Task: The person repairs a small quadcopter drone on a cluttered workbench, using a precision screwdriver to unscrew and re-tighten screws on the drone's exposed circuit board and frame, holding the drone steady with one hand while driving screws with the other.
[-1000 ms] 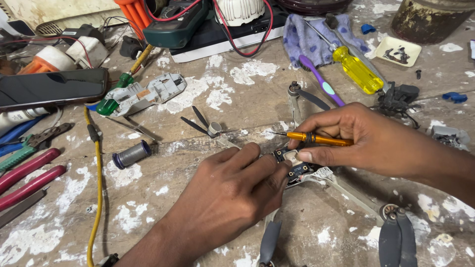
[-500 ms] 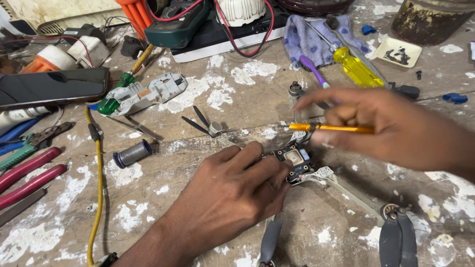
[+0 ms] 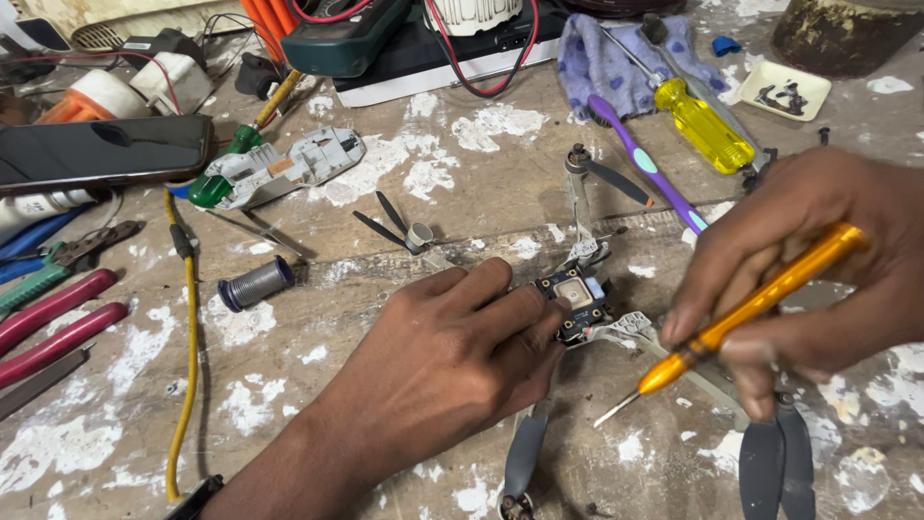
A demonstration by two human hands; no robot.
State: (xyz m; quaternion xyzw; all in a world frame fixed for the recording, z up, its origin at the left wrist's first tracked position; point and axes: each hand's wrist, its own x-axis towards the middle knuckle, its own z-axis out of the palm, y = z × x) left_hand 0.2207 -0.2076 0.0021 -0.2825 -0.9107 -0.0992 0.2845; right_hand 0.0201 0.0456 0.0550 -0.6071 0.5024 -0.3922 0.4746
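My left hand (image 3: 448, 351) lies flat on the workbench, fingertips pressing on a small dismantled drone frame (image 3: 587, 313) with an exposed square circuit board (image 3: 575, 293). The drone's arms reach out with grey folded propellers (image 3: 775, 462) at the front and a motor (image 3: 577, 160) at the back. My right hand (image 3: 818, 260) hovers to the right of the board and grips an orange precision screwdriver (image 3: 746, 313). Its thin tip points down-left, just above the table and below the board.
A yellow-handled screwdriver (image 3: 710, 127), a purple toothbrush (image 3: 643, 164) and a blue cloth (image 3: 616, 58) lie at the back. A solder spool (image 3: 255, 283), tweezers (image 3: 390, 226), a grey plastic shell (image 3: 284, 166), a phone (image 3: 101, 152), red-handled pliers (image 3: 58, 313) and a yellow cable (image 3: 188, 356) occupy the left.
My right hand lifted the orange screwdriver off the board and drew it back to the right, turning its tip down-left. My left hand stayed on the drone frame.
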